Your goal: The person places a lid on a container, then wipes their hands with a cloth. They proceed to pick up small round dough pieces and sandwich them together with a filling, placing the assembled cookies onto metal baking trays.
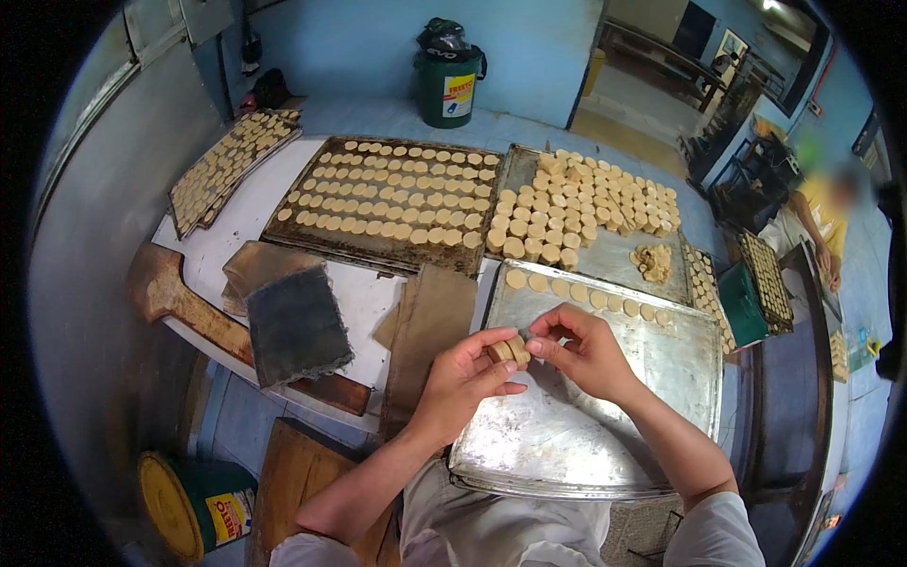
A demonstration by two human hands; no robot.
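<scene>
In the head view, the left hand (463, 373) pinches a short stack of round pale dough discs (508, 352) while the right hand (586, 350) touches it from 3 o'clock, above the shiny metal tray (557, 444); a row of same discs (586, 298) lies at 12 o'clock

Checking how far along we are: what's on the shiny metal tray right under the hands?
The shiny tray carries one row of round dough discs along its far edge; the rest shows bare metal. The left hand and right hand cover part of it, hiding what lies beneath.
</scene>
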